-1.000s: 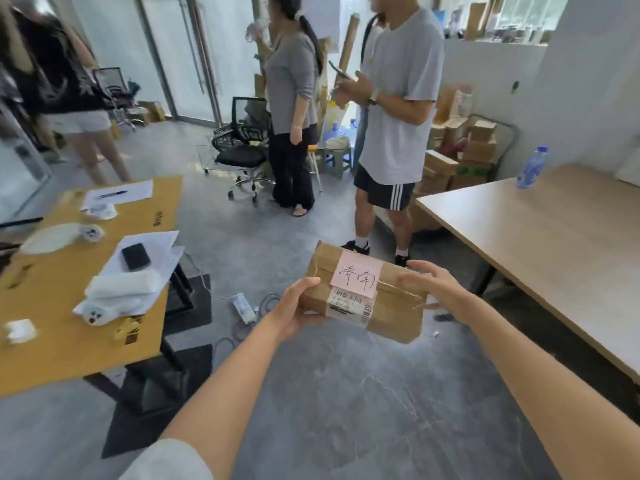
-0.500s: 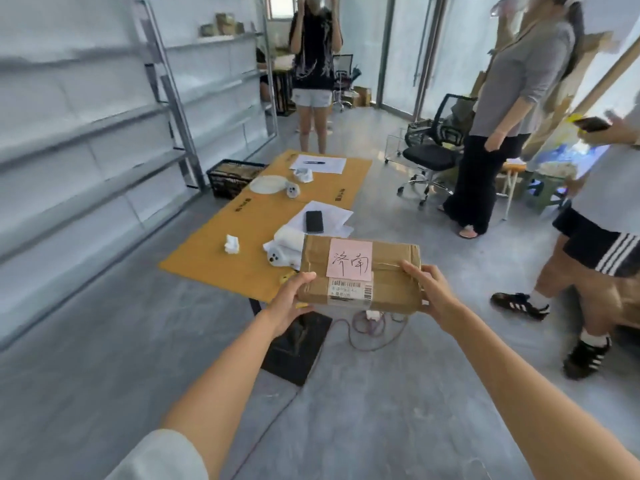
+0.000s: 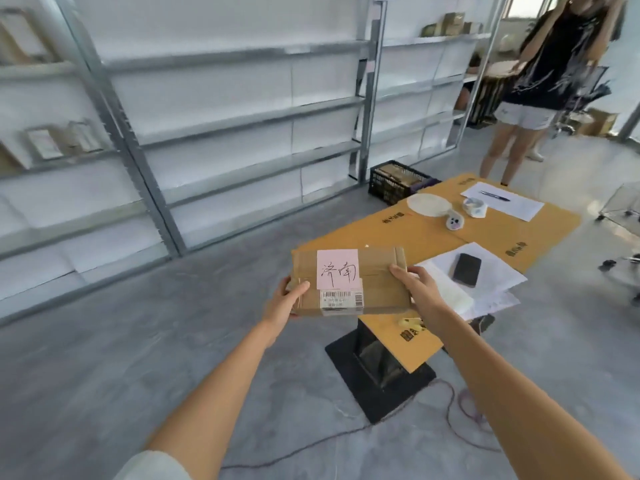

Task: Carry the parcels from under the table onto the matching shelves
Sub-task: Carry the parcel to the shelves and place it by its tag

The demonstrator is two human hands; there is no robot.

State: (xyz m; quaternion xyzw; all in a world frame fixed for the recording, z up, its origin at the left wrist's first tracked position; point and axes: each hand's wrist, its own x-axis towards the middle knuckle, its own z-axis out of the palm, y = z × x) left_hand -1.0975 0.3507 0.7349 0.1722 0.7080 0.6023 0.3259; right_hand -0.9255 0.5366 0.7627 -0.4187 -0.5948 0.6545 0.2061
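Observation:
I hold a flat brown cardboard parcel [image 3: 382,289] level in front of me, above the floor. A pink note with handwritten characters [image 3: 337,273] and a white barcode label [image 3: 341,301] are stuck on its top. My left hand [image 3: 285,303] grips its left end and my right hand [image 3: 417,289] grips its right end. Grey metal shelves [image 3: 242,112] run along the white wall ahead, mostly bare. A few brown parcels [image 3: 59,142] lie on the shelf bay at far left.
A low table covered in orange-brown cardboard [image 3: 433,237] stands at right, with papers, a phone [image 3: 467,270], a pen and tape on it. A black crate [image 3: 398,181] sits by the shelves. A person [image 3: 540,81] stands at far right. Cables [image 3: 457,414] trail on the grey floor.
My view has swung left, from the people and the wooden table to the shelf wall. The parcel stays held in both hands, now in front of the shelves.

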